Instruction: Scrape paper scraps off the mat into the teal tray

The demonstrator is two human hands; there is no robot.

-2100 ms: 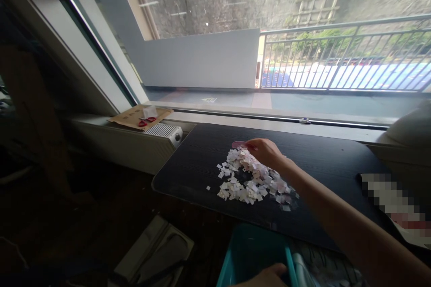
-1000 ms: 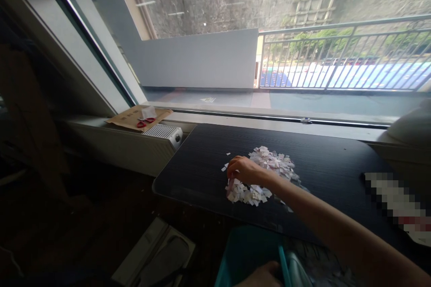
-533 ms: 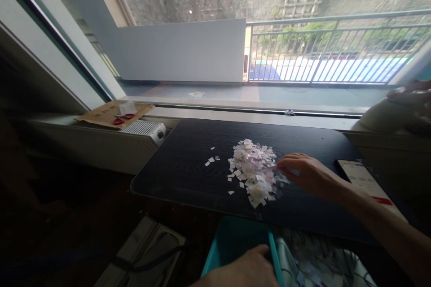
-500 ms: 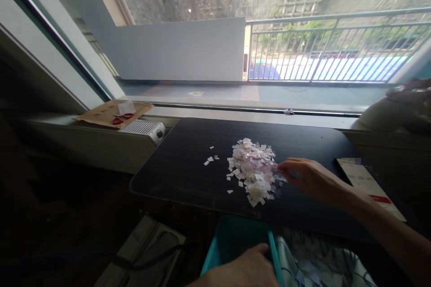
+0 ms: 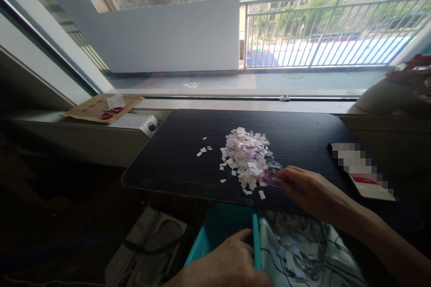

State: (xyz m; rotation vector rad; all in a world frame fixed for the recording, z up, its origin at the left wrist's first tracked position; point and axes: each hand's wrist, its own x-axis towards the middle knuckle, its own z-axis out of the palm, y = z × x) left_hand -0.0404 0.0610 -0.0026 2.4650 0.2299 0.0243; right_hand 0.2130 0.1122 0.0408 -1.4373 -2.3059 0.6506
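A heap of small white and pinkish paper scraps [image 5: 245,150] lies on the dark tabletop [image 5: 178,143], with several loose bits to its left. My right hand [image 5: 303,184] is closed around a flat, see-through pinkish plastic piece [image 5: 270,179], whose edge meets the heap's near right side. Below the table's front edge is a teal plastic bin [image 5: 198,244]. My left hand [image 5: 232,258] grips the right wall of that bin; part of its fingers is hidden inside.
Beside the bin, a white bag with dark lines [image 5: 267,244] holds more paper scraps [image 5: 298,251]. A dark-edged flat item [image 5: 373,188] lies at the table's right. Red-handled scissors [image 5: 111,113] rest on a brown envelope [image 5: 81,110] on the sill. A box [image 5: 144,246] sits lower left.
My right hand has drawn the plastic piece nearer along the heap's right side, and some scraps have shifted toward the front edge. My left hand stays on the bin; the view has tilted down.
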